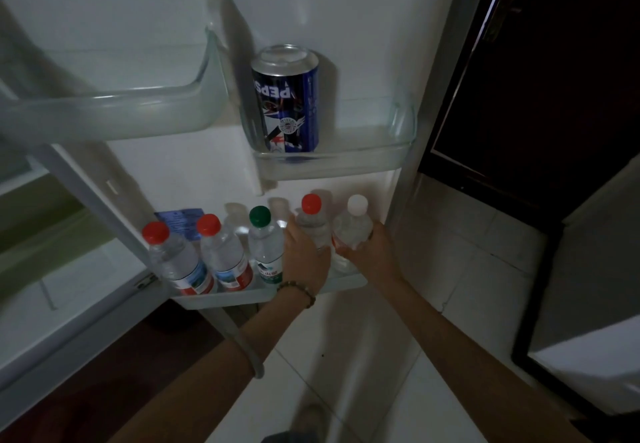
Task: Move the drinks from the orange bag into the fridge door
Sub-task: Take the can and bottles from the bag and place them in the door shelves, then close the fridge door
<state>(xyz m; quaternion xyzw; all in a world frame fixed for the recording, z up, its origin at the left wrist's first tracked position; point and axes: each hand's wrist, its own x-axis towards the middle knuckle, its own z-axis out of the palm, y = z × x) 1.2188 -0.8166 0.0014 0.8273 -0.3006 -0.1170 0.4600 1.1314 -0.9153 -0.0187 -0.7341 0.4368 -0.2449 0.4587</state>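
Note:
The open fridge door's bottom shelf holds several clear water bottles standing in a row. From the left: two red-capped bottles, a green-capped bottle, another red-capped bottle and a white-capped bottle. My left hand wraps the right red-capped bottle. My right hand grips the white-capped bottle at the shelf's right end. A blue Pepsi can stands upside down on the small shelf above. The orange bag is out of view.
An upper-left door shelf juts out. The fridge interior lies at left. White floor tiles spread below, and a dark door stands at right. A white appliance corner sits at far right.

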